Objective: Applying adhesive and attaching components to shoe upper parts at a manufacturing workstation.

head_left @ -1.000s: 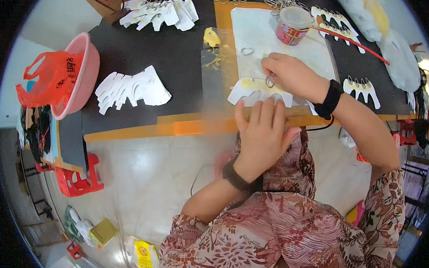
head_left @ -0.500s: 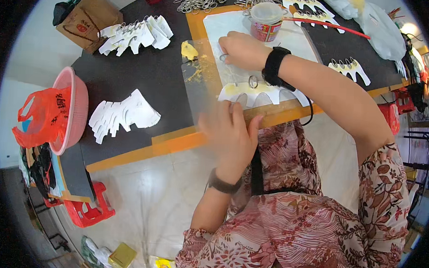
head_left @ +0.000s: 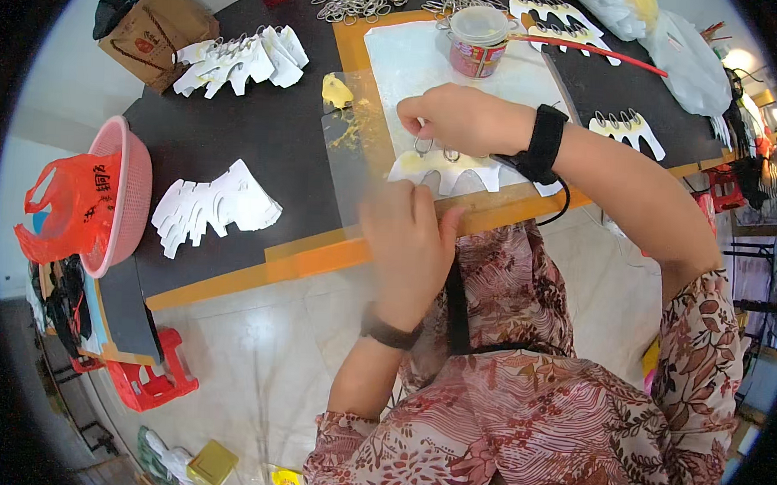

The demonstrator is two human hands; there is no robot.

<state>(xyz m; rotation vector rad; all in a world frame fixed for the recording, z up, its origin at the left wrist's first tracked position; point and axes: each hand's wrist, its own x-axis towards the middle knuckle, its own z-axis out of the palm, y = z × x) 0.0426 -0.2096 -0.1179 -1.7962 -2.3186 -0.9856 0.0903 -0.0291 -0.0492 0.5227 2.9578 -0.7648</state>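
Note:
My right hand (head_left: 450, 117) pinches a small metal ring (head_left: 422, 146) between thumb and fingers, low over the left part of a white scalloped paper piece (head_left: 472, 178). The piece has a yellowish smear along its top edge, and another metal ring (head_left: 451, 155) sits there, just right of the pinched one. Beside the piece's lower left edge is my left hand (head_left: 406, 248), blurred, its fingers stretched out and thumb apart. The piece lies on a white sheet (head_left: 396, 61) near the table's front edge.
A plastic tub (head_left: 477, 51) with a red stick (head_left: 587, 52) across it stands behind. Yellow paste (head_left: 336, 91) lies left of the sheet. Plain white cutouts (head_left: 216, 209), ringed cutouts (head_left: 240, 63), a pile of rings (head_left: 356, 0) and a pink basket (head_left: 130, 197) surround the work.
My right hand has come down and nearer with its ring, from above the sheet to the piece's top edge. My left hand stays beside the piece's lower left edge.

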